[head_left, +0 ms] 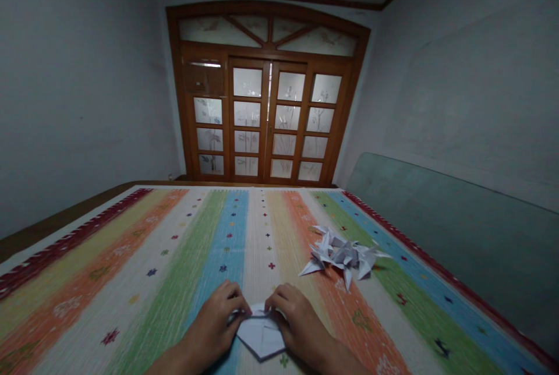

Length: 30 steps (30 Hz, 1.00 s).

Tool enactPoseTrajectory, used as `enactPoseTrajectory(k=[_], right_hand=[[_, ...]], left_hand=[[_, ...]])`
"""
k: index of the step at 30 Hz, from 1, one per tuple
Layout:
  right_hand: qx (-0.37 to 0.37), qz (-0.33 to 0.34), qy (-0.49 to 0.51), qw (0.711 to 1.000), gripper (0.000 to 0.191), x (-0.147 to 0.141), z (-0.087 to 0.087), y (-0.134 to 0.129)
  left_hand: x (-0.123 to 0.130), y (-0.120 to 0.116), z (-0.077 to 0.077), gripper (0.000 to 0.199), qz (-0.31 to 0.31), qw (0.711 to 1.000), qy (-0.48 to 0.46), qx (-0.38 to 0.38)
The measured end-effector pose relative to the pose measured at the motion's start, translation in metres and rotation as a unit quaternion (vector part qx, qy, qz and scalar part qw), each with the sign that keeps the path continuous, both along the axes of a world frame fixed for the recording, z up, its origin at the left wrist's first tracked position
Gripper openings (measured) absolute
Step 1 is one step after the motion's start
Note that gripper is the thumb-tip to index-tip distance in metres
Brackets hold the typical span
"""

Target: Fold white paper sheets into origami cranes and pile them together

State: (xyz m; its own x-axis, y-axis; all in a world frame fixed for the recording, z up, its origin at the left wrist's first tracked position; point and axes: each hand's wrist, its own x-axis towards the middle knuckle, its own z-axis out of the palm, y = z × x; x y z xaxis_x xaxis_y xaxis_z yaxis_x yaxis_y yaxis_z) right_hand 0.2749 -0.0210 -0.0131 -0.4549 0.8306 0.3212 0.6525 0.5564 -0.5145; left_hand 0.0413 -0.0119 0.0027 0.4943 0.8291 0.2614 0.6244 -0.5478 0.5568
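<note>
A partly folded sheet of white paper (261, 340) lies on the striped cloth at the near middle, a pointed corner toward me. My left hand (225, 314) pinches its upper left edge between thumb and fingers. On the opposite side, my right hand (294, 314) grips the upper right edge the same way. Between the fingertips a flap of the paper stands raised. Parts of both side edges are hidden by my fingers. Beyond my right hand sits a pile of folded white paper figures (345, 255) with pointed tips.
A striped, multicoloured tablecloth (174, 247) covers the table. Along the right side stands a pale green panel (437, 218). Past the far table edge is a wooden door (268, 119) with glass panes, between two white walls.
</note>
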Motion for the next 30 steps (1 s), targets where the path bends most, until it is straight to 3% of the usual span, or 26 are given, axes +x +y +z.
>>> enactPoseTrajectory(k=[8, 16, 25, 30], right_hand=[[0.052, 0.022, -0.074, 0.996, 0.031, 0.003, -0.002, 0.002], [0.112, 0.079, -0.088, 0.987, 0.024, 0.004, -0.002, 0.001], [0.055, 0.101, -0.151, 0.982, 0.027, 0.008, 0.007, -0.003], [0.023, 0.089, -0.141, 0.986, 0.026, 0.007, 0.017, -0.012]], left_hand=[[-0.013, 0.007, 0.0, 0.033, -0.09, 0.993, 0.05, 0.055], [-0.031, 0.02, 0.005, 0.025, -0.081, 0.996, 0.029, 0.0], [-0.043, 0.023, 0.015, 0.025, -0.076, 0.996, 0.048, -0.022], [-0.047, 0.019, 0.029, 0.039, -0.068, 0.994, 0.089, -0.011]])
